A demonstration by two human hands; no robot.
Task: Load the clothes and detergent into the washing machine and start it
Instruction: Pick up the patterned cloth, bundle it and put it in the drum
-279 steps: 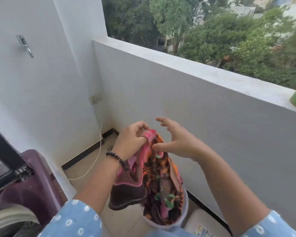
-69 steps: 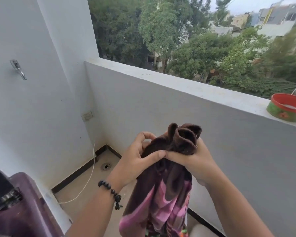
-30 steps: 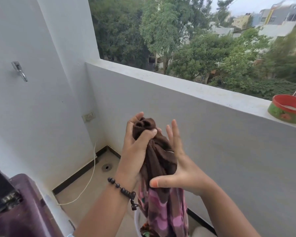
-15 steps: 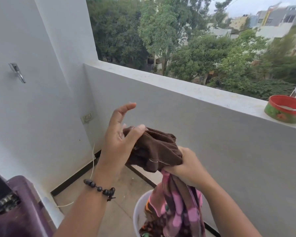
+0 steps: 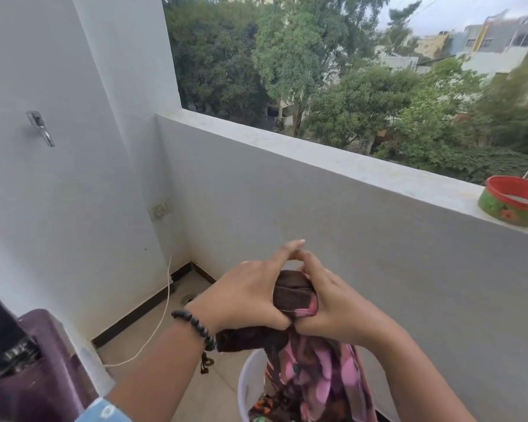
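Brown-and-pink soft cloth [image 5: 296,296] (bunched), gripped by left hand [image 5: 244,296] and right hand [image 5: 333,303], above round white bucket [image 5: 247,388]

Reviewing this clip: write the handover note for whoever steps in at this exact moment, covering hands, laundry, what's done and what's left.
Left hand: grips the bunched brown end of the patterned garment.
Right hand: grips the same bunch from the other side, thumbs meeting in front.
The garment hangs down into the white bucket on the floor; more cloth seems to lie inside.
Washing machine: purple, at lower left, only partly in view; its drum cannot be seen.
Done: garment lifted from the bucket.
Left: put it and the remaining clothes in the machine, add detergent (none in view), start it.
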